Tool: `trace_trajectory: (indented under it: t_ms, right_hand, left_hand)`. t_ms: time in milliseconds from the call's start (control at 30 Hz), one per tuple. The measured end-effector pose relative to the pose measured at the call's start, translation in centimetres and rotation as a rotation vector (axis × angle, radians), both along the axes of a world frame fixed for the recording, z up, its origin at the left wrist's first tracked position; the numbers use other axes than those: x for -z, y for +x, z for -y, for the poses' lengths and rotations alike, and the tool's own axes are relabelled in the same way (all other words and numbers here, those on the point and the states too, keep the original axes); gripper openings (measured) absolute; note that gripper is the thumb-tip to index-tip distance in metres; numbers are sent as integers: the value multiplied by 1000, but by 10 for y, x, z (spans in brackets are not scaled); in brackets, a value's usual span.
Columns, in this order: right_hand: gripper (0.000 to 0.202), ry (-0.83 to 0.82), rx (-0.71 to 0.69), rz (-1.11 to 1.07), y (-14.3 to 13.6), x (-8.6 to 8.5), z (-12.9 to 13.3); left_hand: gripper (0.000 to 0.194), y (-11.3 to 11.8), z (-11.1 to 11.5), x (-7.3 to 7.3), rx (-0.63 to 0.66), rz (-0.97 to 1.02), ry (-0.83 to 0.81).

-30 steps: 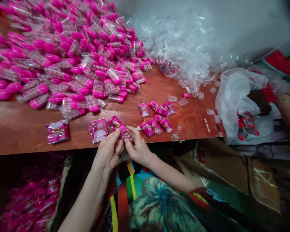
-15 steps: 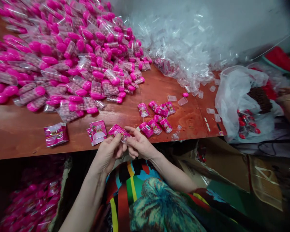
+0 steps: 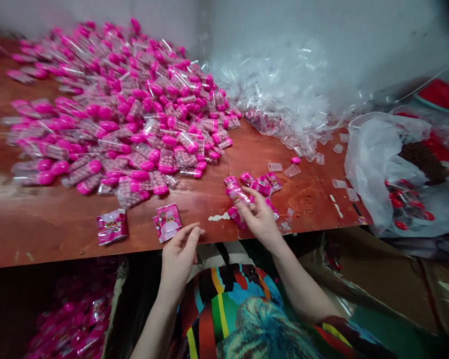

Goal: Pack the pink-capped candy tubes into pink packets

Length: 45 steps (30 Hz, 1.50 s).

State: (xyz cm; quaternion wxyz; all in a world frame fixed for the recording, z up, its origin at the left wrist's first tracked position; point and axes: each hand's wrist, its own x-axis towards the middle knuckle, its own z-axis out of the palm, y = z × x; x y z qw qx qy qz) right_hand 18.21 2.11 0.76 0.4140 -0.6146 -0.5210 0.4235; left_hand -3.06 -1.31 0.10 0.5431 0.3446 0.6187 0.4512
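Note:
My right hand [image 3: 261, 219] is over a group of filled pink candy packets [image 3: 273, 182] near the table's front edge. Its thumb and fingers close on a shiny pink packet [image 3: 242, 195], which overlaps the others. Whether that packet touches the table is unclear. To the left, my left hand [image 3: 178, 257] is at the table edge, thumb and forefinger pressed together; anything between them is too small to make out. Beside it lie flat pink packets [image 3: 168, 223], overlapping one another. Farther left is another pink packet stack [image 3: 112, 227].
A big heap of clear tubes with pink caps and small balls [image 3: 134, 119] covers the table's [image 3: 247, 149] back left. Clear empty containers [image 3: 295, 94] pile behind. At right stands a white plastic bag [image 3: 362, 149] with red-capped items. Below left, a box holds pink packets [image 3: 75, 319].
My hands have parted. The right hand has carried the pink packet rightward to the group, while the left has let go of it. The view has shifted, showing more of the table's back.

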Motion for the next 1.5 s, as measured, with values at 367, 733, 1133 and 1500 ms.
trace_trajectory:
  t_ms: [367, 733, 1133, 1500]
  right_hand:
    - [34, 440, -462, 618, -108, 14, -85]
    - [40, 373, -507, 890, -168, 14, -101]
    - [31, -44, -111, -223, -43, 9, -46]
    - [55, -273, -271, -730, -56, 23, -21]
  left_hand:
    - [29, -38, -11, 15, -28, -767, 207]
    - [24, -45, -6, 17, -57, -694, 253]
    - [21, -35, -10, 6, -298, -88, 127]
    - [54, -9, -20, -5, -320, 597, -54]
